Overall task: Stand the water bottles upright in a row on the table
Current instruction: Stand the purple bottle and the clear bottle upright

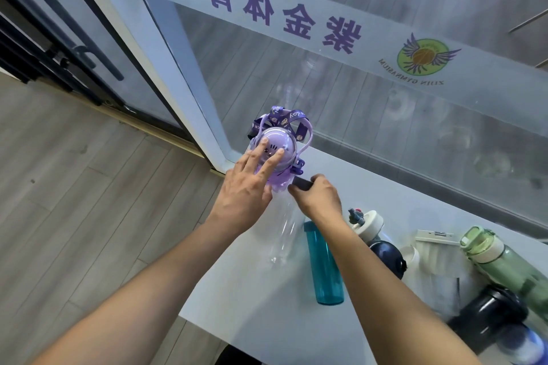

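Note:
A purple bottle (274,154) with a domed lid and a printed strap stands upright at the far left corner of the white table (258,305). My left hand (246,187) rests on it, fingers spread flat over the lid. Right beside it, my right hand (318,195) grips the dark cap (302,184) of a clear bottle (284,234), whose body runs back toward me. I cannot tell whether its base touches the table. A teal bottle (324,267) lies just right of it.
More bottles crowd the right side of the table: a white-lidded one (369,224), a navy one (388,256), a green one (492,252), a black one (489,317). A glass wall (355,98) runs along the table's far edge. Wooden floor lies to the left.

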{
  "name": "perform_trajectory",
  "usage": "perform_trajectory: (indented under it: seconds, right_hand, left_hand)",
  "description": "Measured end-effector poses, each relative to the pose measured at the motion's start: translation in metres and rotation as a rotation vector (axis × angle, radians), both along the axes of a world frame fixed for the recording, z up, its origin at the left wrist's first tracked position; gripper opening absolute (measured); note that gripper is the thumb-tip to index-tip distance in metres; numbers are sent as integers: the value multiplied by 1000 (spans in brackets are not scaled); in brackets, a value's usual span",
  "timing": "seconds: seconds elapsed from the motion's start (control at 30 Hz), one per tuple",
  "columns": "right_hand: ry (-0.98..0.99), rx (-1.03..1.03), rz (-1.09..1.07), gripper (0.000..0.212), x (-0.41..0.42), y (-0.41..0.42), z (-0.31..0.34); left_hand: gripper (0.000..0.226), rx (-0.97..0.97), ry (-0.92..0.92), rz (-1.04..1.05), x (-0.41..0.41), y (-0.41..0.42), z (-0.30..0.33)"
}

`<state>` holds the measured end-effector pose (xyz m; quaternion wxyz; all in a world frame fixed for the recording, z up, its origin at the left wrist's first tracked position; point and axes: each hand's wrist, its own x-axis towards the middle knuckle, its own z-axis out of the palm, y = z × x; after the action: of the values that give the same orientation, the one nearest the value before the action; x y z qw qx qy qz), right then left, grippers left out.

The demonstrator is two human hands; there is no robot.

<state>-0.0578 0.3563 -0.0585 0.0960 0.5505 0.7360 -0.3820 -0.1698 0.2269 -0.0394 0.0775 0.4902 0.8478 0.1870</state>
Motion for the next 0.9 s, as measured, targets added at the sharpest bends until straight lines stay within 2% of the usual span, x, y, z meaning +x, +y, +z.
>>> perform_trajectory:
  seconds: [0.17,0.33,0.47,0.9]
  right_hand:
    - [184,80,-96,67,24,19,38]
    - [389,327,-25,56,38,23,54]
    - [384,447,49,58,43,30,51]
    - [379,488,61,57,47,41,46]
  left_hand:
    - [72,73,-10,-20,-11,18,6]
    - [85,39,-120,6,-24,38,5]
    - [82,44,-164,1,-27,49,3]
    - [81,53,-163,39,-27,57,2]
